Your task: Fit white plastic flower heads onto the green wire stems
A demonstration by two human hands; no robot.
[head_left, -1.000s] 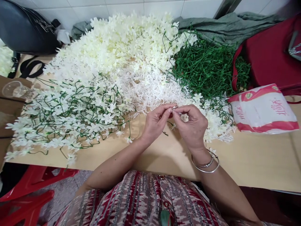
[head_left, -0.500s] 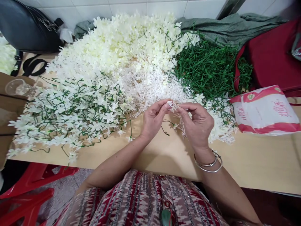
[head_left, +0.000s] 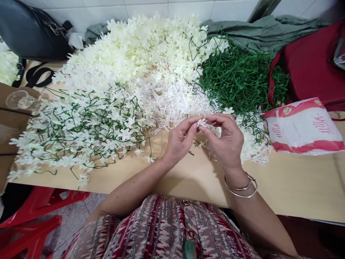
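Flower [head_left: 201, 123], small and white, pinched between left hand [head_left: 179, 142] and right hand [head_left: 225, 142] near worktop [head_left: 296, 180] front edge; red-and-white packet [head_left: 303, 126] by right edge, red print unreadable.

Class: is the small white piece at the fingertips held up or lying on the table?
Held up: left hand and right hand pinch the white piece together above the table.

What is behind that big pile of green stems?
A crumpled grey-green cloth lies behind the green stems, against the white tiled wall, with a red bag beside it. The stems hide the cloth's near edge and the tabletop below them.
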